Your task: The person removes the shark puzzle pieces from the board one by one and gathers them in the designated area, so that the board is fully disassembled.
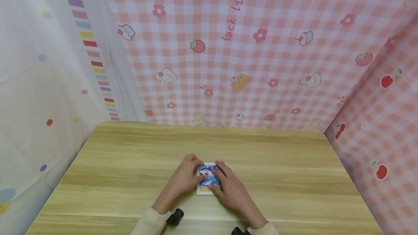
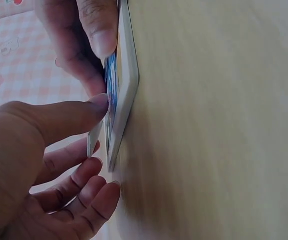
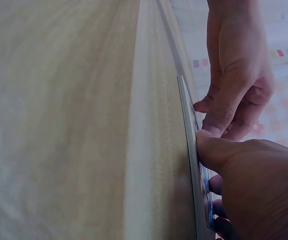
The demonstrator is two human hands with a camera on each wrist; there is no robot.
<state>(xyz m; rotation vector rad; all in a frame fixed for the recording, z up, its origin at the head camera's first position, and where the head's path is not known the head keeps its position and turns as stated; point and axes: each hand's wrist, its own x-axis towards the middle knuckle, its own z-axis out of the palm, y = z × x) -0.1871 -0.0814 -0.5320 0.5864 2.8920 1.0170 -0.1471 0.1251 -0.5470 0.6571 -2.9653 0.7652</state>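
A small flat picture puzzle [image 1: 213,180], mostly blue with white figures, lies on the table inside a white-edged tray [image 1: 203,193]. From the left, my left hand [image 1: 187,173] reaches to it. In the left wrist view its thumb and fingers pinch a thin, pale-edged puzzle piece [image 2: 92,141] tilted at the tray's side; the piece's face is hidden. Over the puzzle's right part lies my right hand [image 1: 231,188], thumb and fingers spread and touching the picture. The right wrist view shows the right thumb [image 3: 211,150] resting on the puzzle by the tray's edge.
The wood-grain table [image 1: 130,162] extends around the tray. A pink checked cloth [image 1: 222,64] hangs behind it, with another on the right [image 1: 385,126] and a pale dotted cloth [image 1: 42,100] on the left. Dark bands [image 1: 175,217] sit at both wrists.
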